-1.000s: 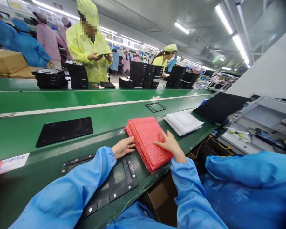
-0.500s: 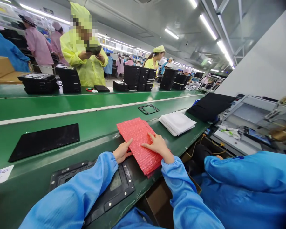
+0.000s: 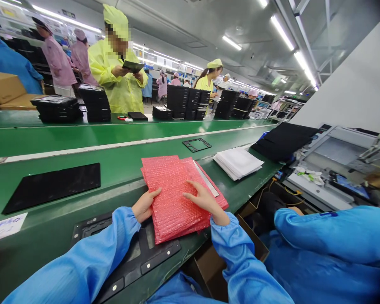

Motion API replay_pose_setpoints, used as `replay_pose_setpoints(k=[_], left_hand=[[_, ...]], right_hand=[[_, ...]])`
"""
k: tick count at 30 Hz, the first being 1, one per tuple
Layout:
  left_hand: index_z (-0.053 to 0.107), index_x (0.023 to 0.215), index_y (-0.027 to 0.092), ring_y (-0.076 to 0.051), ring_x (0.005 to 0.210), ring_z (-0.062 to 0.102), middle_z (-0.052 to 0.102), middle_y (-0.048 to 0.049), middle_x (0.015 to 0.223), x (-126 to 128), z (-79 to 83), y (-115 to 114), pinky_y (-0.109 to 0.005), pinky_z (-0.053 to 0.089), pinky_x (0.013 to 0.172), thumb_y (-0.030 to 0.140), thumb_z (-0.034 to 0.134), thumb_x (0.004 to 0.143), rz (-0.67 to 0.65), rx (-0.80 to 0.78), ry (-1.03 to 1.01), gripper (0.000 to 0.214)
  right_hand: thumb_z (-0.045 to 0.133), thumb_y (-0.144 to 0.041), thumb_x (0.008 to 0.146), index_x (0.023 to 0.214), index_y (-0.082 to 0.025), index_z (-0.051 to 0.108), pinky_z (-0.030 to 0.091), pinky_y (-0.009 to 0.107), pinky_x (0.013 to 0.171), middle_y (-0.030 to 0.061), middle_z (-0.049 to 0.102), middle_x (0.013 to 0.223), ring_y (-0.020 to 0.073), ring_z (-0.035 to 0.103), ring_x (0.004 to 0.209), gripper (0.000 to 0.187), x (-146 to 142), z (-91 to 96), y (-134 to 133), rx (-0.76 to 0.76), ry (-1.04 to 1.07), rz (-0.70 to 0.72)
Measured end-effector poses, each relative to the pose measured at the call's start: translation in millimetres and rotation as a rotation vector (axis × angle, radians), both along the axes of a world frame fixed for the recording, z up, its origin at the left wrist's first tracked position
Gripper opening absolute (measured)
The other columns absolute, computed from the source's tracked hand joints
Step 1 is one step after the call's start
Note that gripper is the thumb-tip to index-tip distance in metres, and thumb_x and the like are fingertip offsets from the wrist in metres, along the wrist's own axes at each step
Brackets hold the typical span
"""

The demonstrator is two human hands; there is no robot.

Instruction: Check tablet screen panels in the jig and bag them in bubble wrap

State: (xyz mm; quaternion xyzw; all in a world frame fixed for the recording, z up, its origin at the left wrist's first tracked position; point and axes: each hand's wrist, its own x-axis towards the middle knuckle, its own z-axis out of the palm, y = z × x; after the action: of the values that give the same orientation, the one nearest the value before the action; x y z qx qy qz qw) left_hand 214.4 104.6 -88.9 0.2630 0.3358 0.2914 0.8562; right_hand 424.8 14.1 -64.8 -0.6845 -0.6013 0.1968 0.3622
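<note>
The right hand (image 3: 205, 201) is down on the pile, fingers spread and lying open across the top, no grip on anything. The left hand (image 3: 143, 206) sits at the pile's near left edge, also open, fingers resting on the plastic. Between them is a stack of red bubble mailers (image 3: 172, 198), slightly fanned, flat on the green conveyor surface (image 3: 50, 223). Right at the wrists, a black metal jig frame (image 3: 161, 256) lies partly under the stack. Out past the right hand: a pile of white sheets (image 3: 237, 163), then a black cloth (image 3: 283, 142). Past the left hand, a flat black panel (image 3: 50, 188) — well apart.
</note>
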Motion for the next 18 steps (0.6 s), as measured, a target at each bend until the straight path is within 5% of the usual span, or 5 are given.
replay_pose_setpoints(k=[6,12,18], left_hand=[[0.058,0.123,0.016,-0.025,0.077,0.074,0.076,-0.0099,0.092,-15,14.3,-4,-0.04,0.058,0.08,0.023,0.059,0.087,0.021,-0.03,0.0,0.036],[0.065,0.114,0.013,-0.029,0.082,0.074,0.076,-0.0128,0.091,-28,30.0,-10,-0.042,0.059,0.079,0.027,0.06,0.086,-0.053,-0.109,0.027,0.032],[0.067,0.11,0.015,-0.028,0.083,0.074,0.077,-0.0114,0.087,-64,28.0,-5,-0.04,0.06,0.077,0.038,0.058,0.088,0.012,-0.08,0.051,0.033]], right_hand=[[0.066,-0.053,0.078,0.13,-0.025,0.055,0.039,0.045,0.108,0.0083,0.052,0.143,0.0262,0.047,0.132,0.061,-1,7.3,-3,0.027,0.464,0.021],[0.066,-0.045,0.077,0.101,-0.014,0.07,0.057,0.042,0.074,0.0119,0.076,0.093,0.027,0.072,0.08,0.04,-25,8.7,-20,-0.151,0.84,0.14],[0.074,-0.037,0.066,0.095,-0.016,0.069,0.057,0.037,0.073,0.0081,0.076,0.091,0.0245,0.071,0.078,0.036,-55,-8.8,-25,-0.149,1.052,0.102]])
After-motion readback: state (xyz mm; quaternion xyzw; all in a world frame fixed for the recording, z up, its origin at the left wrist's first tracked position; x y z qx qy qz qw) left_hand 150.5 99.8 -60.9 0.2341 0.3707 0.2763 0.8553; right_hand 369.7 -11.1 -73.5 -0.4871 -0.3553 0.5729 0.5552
